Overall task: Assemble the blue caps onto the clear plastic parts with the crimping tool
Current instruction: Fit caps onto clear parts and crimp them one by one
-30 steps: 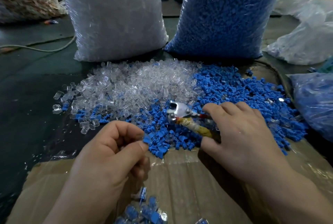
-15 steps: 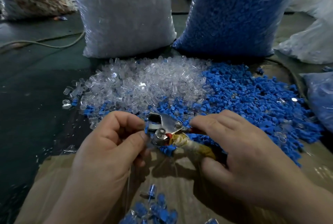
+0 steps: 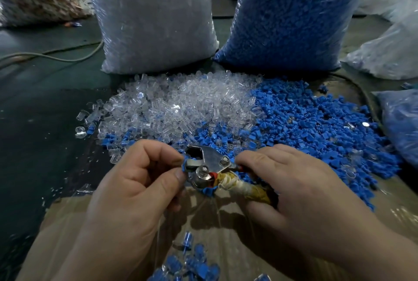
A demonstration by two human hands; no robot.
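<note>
My right hand grips the tape-wrapped handles of the metal crimping tool, whose jaws point left. My left hand pinches a small blue cap between thumb and forefinger, right at the tool's jaws. Whether a clear part sits under the cap is hidden by my fingers. A heap of loose clear plastic parts lies beyond the hands, and a heap of loose blue caps spreads to its right.
Several assembled blue-and-clear pieces lie on the cardboard sheet near the bottom edge. A tall bag of clear parts and a bag of blue caps stand behind the heaps. More bags sit at right; a cable runs at left.
My right hand has brought the crimping tool leftward from the blue heap to my left hand, and its jaws now meet the blue cap that my left fingers pinch.
</note>
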